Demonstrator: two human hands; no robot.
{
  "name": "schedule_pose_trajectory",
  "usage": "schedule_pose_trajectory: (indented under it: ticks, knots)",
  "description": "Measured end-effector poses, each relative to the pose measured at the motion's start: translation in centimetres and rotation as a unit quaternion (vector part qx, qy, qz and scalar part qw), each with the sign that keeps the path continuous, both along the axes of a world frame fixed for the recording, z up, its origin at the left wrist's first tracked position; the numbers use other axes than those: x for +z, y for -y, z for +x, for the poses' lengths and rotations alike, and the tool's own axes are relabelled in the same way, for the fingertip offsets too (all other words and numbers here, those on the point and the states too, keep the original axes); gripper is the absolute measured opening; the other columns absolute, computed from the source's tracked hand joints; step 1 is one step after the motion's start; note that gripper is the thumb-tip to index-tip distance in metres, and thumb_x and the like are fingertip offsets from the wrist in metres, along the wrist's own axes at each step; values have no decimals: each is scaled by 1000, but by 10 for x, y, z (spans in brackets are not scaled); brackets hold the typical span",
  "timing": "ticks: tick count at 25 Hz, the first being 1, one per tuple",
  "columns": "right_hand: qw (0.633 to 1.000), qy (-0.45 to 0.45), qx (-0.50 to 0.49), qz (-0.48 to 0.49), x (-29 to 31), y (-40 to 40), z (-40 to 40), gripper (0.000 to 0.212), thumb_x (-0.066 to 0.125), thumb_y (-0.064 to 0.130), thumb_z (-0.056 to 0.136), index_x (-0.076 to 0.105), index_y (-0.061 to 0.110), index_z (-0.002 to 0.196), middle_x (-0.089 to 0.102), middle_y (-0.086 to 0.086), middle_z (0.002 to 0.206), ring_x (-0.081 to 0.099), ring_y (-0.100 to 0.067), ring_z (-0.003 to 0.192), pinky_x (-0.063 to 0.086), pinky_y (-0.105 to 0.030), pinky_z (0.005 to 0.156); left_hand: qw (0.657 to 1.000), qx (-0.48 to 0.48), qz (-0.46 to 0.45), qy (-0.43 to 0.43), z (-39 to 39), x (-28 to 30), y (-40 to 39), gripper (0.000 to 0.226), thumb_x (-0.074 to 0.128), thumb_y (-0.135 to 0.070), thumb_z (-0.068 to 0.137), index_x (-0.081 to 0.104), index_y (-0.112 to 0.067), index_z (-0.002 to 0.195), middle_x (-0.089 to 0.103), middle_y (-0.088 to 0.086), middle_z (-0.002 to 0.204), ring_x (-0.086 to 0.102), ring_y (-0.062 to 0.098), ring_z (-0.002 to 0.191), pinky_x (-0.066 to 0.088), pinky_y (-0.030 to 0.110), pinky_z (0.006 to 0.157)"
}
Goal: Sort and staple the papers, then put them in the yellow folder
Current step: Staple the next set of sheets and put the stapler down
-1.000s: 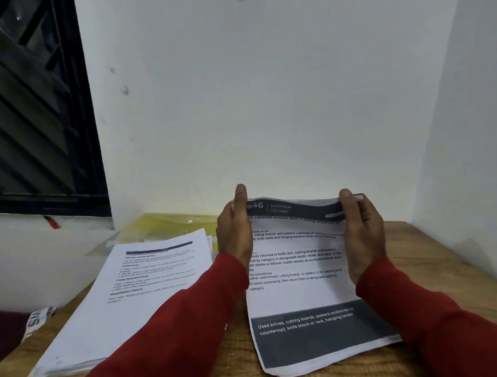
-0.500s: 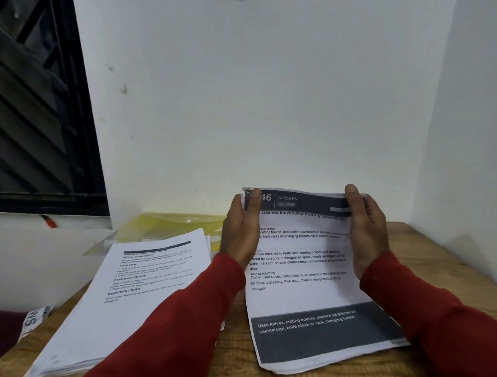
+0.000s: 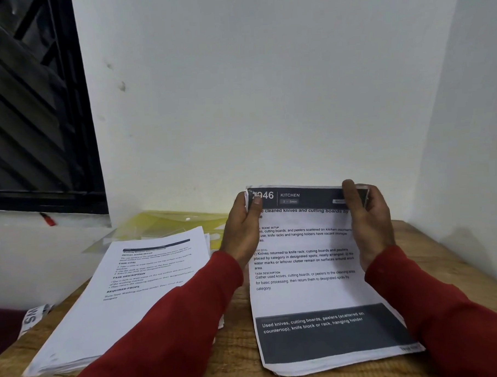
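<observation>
Both hands grip one small set of papers (image 3: pixel 307 260) by its top corners: left hand (image 3: pixel 242 231) has its thumb curled over the top-left corner by the "1946" number, right hand (image 3: pixel 368 220) has its thumb over the dark header band at the top-right, other fingers behind the sheets. Top edge is lifted and tilted toward the camera, bottom edge rests on the wooden table (image 3: pixel 455 253). Front page reads "KITCHEN", with a dark block at the bottom. Several sheet edges show at the top-left corner; whether they are stapled cannot be told.

Bigger stack of papers (image 3: pixel 127 302) lies flat on the table's left side, just beside the left sleeve (image 3: pixel 168 328), apart from the held set. Yellow folder (image 3: pixel 169 223) sits behind that stack against the wall, partly covered by it, looks closed with a snap button on top. A small red object (image 3: pixel 48 219) lies on the white ledge under the dark window grille (image 3: pixel 30 112), far left
</observation>
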State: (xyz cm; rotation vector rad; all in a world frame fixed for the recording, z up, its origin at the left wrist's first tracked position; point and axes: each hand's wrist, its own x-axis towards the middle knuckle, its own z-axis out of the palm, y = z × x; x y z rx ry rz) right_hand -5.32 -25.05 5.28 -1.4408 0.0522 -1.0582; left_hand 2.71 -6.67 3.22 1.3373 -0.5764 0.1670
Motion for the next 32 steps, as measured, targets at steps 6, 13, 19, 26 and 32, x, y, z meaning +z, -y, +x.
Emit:
schedule_pose_trajectory:
  ticks: [6,13,19,26,32]
  knots:
    - [999,-7,31,-22,-4,15,6,16,68,10,91,58,23,93,67,1,88,63,-10,82,50,-24,80,998,-57,8,-37,0,6,-6,20,45,-14,105,62,-15,116,71,12,117,68,23,104,49,53,102]
    - [998,-18,57,-11,-3,20,6,21,69,2,88,63,21,95,70,0,85,66,-12,78,55,-23,74,997,-70,14,-21,2,2,-5,20,45,-16,106,64,-16,111,72,14,113,69,27,102,51,52,98]
    - [998,-19,56,0,-1,26,3,18,72,7,87,66,21,97,71,-6,92,67,-18,84,55,-33,83,990,-137,30,-25,-3,6,-9,38,38,2,99,60,-20,119,68,19,121,66,26,102,53,47,93]
    - [998,-15,56,-14,1,31,2,15,73,7,86,65,18,94,71,-7,89,66,-19,82,53,-33,82,988,-147,33,-36,-2,7,-10,54,38,5,90,59,-28,127,70,11,118,66,21,97,55,37,81]
    - [997,-19,73,-5,-1,29,3,24,71,6,87,60,22,101,69,-3,84,65,-13,74,53,-24,69,990,-144,1,-5,-4,5,-8,31,42,-11,106,52,-26,131,72,10,104,69,21,87,59,36,74]
